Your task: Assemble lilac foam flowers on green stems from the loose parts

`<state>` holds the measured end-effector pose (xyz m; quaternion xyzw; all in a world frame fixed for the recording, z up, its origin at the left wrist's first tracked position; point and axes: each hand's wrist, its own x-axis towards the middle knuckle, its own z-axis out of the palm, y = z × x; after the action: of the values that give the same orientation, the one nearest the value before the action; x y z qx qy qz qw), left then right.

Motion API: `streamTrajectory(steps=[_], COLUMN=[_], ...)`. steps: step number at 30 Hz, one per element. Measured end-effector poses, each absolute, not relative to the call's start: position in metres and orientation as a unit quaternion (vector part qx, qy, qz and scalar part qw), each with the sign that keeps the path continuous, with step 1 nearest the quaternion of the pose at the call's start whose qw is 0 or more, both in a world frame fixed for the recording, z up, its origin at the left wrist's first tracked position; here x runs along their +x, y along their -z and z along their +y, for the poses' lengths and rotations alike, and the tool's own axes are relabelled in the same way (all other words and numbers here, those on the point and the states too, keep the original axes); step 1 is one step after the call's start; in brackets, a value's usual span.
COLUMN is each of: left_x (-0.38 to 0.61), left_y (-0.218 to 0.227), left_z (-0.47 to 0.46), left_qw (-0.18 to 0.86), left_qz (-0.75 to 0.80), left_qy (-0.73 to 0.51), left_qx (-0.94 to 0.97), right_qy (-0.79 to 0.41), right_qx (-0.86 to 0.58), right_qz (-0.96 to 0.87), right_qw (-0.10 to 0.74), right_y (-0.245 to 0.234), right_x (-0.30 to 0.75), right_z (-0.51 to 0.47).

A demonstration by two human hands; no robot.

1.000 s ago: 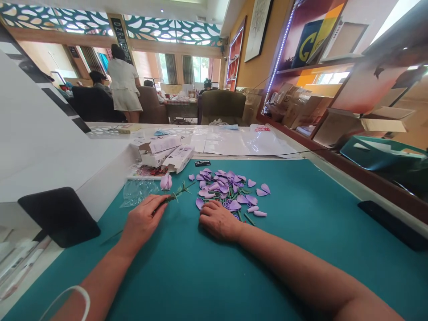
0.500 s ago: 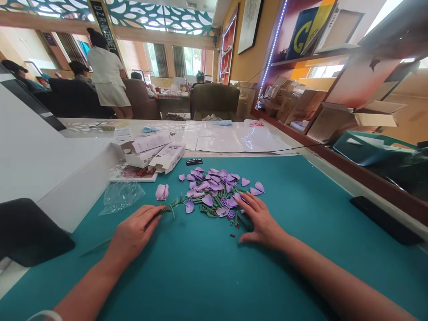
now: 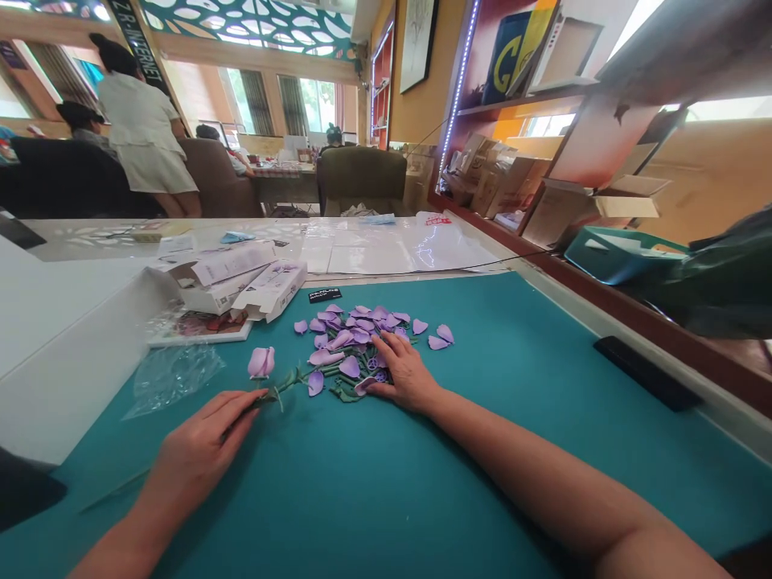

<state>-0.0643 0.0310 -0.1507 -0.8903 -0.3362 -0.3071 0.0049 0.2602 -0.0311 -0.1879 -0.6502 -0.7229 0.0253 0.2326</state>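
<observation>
Now: your left hand sits low on the teal table mat, its fingers close together and curled round a thin green stem. The stem passes under the palm and comes out toward the lower left, and small green leaves stand beyond the fingertips. The grip looks light but closed. A lilac foam bud lies just beyond those fingertips; from this view you cannot tell whether it is joined to the stem. Your right hand rests palm down on the near side of a loose pile of lilac foam petals mixed with green foam pieces. Its fingers are slightly spread, their tips lying on the petals, and the thumb is beside a petal at the pile's near edge; no single piece is clearly pinched. Left of the bud lies a crumpled clear plastic bag. Beyond it are a picture card and open white cartons. A small black tag lies past the pile, at the mat's far edge, and a black strip lies on the mat's right side. Farther off, a person stands by the armchairs.
</observation>
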Motion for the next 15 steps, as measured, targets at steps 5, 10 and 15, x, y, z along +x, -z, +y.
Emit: streamTrajectory(steps=[5,10,15], left_x=[-0.067,-0.063,-0.058], left_y=[0.155,0.155,0.148], left_z=[0.033,0.033,0.027], left_qw=[0.007,0.012,-0.002], left_qz=[-0.33,-0.327,-0.325], left_qy=[0.296,0.303,0.298], left_qx=[-0.896,-0.895,-0.898], right_qy=[0.052,0.044,0.009], right_qx=[-0.687,-0.789,-0.755], right_qz=[-0.658,-0.528,-0.576], right_qw=[0.302,0.311,0.311], right_y=[0.181,0.191,0.204], right_x=[0.308,0.364,0.353], right_z=[-0.02,-0.004,0.006])
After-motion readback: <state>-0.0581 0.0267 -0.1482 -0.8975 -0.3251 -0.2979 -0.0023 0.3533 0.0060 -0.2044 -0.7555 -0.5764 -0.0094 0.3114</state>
